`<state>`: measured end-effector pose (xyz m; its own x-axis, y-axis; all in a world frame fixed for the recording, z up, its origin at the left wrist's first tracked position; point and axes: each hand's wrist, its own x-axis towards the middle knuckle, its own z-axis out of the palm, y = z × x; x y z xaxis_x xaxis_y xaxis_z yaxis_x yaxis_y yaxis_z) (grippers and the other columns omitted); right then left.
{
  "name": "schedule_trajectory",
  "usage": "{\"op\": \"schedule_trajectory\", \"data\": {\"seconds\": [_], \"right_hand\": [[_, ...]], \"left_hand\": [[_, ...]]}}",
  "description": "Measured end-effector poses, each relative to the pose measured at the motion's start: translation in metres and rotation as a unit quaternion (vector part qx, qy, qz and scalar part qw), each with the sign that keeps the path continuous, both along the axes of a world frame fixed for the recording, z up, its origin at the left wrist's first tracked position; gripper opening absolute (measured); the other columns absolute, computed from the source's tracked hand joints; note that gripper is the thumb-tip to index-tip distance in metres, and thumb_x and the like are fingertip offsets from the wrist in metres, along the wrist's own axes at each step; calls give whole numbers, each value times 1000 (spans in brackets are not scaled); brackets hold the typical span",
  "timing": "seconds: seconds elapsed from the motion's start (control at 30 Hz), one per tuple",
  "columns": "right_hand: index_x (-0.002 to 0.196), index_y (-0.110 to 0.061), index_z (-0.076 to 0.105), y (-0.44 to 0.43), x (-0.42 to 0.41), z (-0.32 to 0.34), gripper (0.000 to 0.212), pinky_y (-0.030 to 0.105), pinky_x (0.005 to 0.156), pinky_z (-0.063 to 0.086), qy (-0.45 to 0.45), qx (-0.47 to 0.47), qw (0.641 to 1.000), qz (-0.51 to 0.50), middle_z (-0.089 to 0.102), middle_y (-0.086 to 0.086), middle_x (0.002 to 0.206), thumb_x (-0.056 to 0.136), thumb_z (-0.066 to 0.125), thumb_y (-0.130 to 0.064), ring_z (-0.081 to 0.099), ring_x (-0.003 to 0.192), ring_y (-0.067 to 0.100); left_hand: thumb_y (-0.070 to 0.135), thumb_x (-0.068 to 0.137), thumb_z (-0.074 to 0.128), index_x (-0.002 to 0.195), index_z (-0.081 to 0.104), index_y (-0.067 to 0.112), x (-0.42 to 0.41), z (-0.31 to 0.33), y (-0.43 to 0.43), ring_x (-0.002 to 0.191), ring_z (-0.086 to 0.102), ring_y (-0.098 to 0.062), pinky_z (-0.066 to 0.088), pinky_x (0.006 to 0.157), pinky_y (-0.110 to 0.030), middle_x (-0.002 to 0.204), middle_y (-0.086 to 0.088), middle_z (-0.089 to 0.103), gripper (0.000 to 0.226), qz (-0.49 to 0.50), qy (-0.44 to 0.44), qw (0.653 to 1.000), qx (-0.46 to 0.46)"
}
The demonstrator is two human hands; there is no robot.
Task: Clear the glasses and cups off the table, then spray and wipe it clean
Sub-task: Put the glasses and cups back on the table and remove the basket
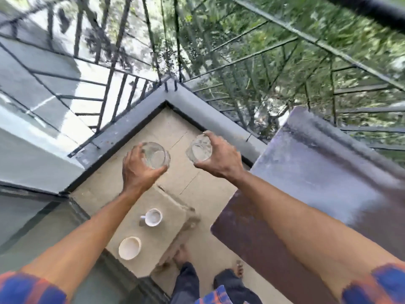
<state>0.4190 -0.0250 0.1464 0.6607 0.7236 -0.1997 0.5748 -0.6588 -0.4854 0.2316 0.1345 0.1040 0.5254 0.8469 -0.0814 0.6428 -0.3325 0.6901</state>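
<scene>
Two clear glasses are held at the centre of the frame, one in each hand, above a tiled floor [175, 128]. The left hand [140, 170] has its fingers wrapped round the left glass [156, 155]. The right hand [221, 156] has its fingers curled round the right glass [198, 150].

Two white cups stand on a low concrete bench [173, 211] at lower centre: one mug [152, 217] with a handle and one handleless cup [129, 247] nearer the bottom edge.

One dark table [306, 183] fills the right side. A narrow strip of floor separates its rounded corner from the bench edge, and two bare feet [182, 255] stand there. One railing [122, 69] closes the corner behind.
</scene>
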Motion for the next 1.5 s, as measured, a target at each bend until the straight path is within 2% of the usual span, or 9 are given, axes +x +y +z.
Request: {"op": "schedule_trajectory", "data": {"seconds": [0.17, 0.3, 0.37, 0.6, 0.8, 1.03, 1.17, 1.37, 1.5], "right_hand": [[142, -38, 42, -121, 79, 34, 83, 33, 87, 45, -43, 21, 993, -111, 63, -1, 129, 69, 75, -58, 58, 119, 24], [134, -41, 42, -223, 129, 45, 91, 39, 88, 51, -31, 8, 981, -191, 64, 2, 123, 54, 60, -80, 61, 114, 31], [131, -43, 42, -262, 145, 44, 84, 39, 87, 50, -21, -5, 974, -225, 62, 3, 121, 57, 65, -76, 61, 112, 33], [138, -41, 39, -357, 193, 28, 85, 38, 86, 49, -17, -11, 951, -309, 62, 5, 126, 65, 75, -65, 60, 113, 33], [147, -37, 36, -380, 233, 7, 94, 41, 94, 51, -6, -19, 930, -366, 59, 6, 132, 66, 73, -67, 58, 118, 34], [151, -38, 33, -377, 281, -15, 103, 41, 102, 48, 9, -17, 912, -409, 54, 3, 141, 62, 71, -73, 55, 126, 30], [151, -39, 32, -369, 300, -19, 102, 41, 103, 47, 1, -13, 913, -408, 55, 3, 140, 62, 69, -73, 54, 127, 28], [149, -41, 30, -360, 307, -19, 98, 43, 99, 47, 7, -27, 921, -388, 51, 4, 133, 64, 70, -71, 52, 124, 29], [151, -37, 26, -360, 306, -20, 104, 45, 98, 46, 7, -24, 922, -386, 49, 6, 134, 65, 70, -76, 53, 122, 29]], "left_hand": [[46, 64, 90, 132, 56, 23, 110, 53, -77, 109, 62, -24, 46, 94, -36, 115, -1, 65, 80, -103, -48, 993, 28], [55, 58, 83, 123, 61, 17, 183, 64, -150, 102, 65, -27, 49, 90, -35, 109, -5, 68, 78, -177, -63, 981, 40], [63, 54, 74, 123, 61, 17, 210, 61, -178, 101, 64, -27, 52, 91, -39, 109, -6, 67, 84, -206, -61, 976, 33], [56, 47, 80, 136, 58, 14, 294, 48, -245, 108, 64, -28, 46, 98, -34, 119, -7, 68, 100, -293, -23, 956, 13], [47, 60, 91, 141, 51, 20, 368, 38, -264, 114, 61, -28, 45, 99, -35, 123, -10, 64, 94, -325, 27, 945, 1], [69, 43, 69, 141, 54, 15, 438, 20, -270, 114, 62, -32, 46, 103, -39, 124, -15, 66, 112, -353, 20, 935, 5], [59, 47, 77, 142, 55, 17, 460, 13, -267, 114, 62, -34, 46, 102, -40, 124, -16, 66, 106, -350, 27, 936, 17], [67, 44, 74, 141, 54, 20, 472, 4, -263, 115, 61, -31, 48, 105, -42, 126, -12, 65, 109, -371, 31, 928, 18], [55, 52, 87, 145, 48, 23, 472, 6, -264, 116, 59, -32, 47, 106, -41, 127, -12, 62, 105, -375, 49, 926, 10]]}}
